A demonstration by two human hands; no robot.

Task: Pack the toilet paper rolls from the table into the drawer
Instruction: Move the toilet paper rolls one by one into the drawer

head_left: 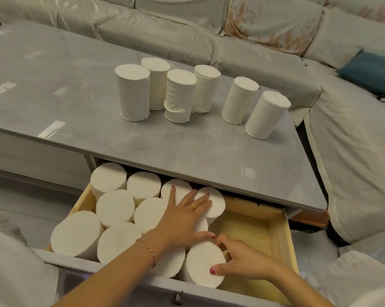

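Still on table (76, 103): six upright rolls (180, 98); sofa (275, 34) behind.

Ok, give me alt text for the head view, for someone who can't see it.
Both hands work in an open wooden drawer about two-thirds filled with upright toilet paper rolls: the left hand lies flat on their tops, and the right hand grips the nearest roll. Six more rolls stand on the grey table above, a sofa behind.

A single head-worn camera looks forward and steeply down, close above an open drawer (278, 238), with the grey table (80, 107) and sofa (264, 25) farther beyond.
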